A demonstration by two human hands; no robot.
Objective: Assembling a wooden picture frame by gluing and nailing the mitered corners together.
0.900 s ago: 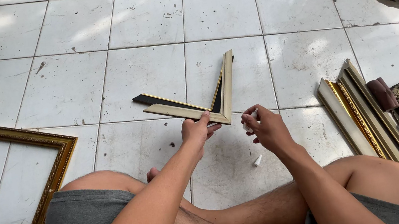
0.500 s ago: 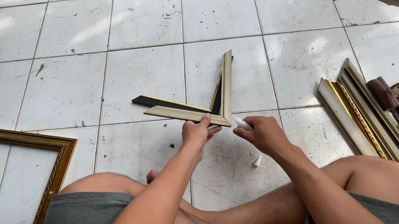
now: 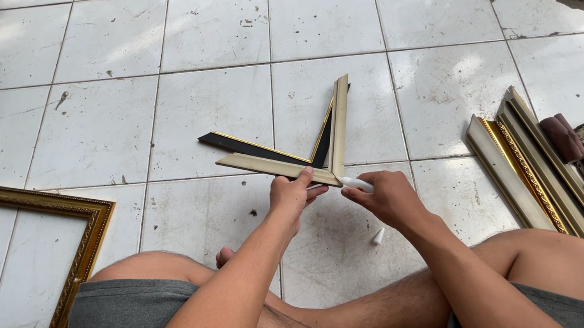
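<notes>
Corner-joining step in hand: left hand pinches the V-shaped moulding corner on the tiled floor, right hand clasps a white tube at the joint; next likely needs steady pressure there

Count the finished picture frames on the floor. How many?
1. The gold frame lies flat on the tiles beside the person's left knee. The left hand holds only two joined frame pieces; loose mouldings lie stacked at right.
</notes>
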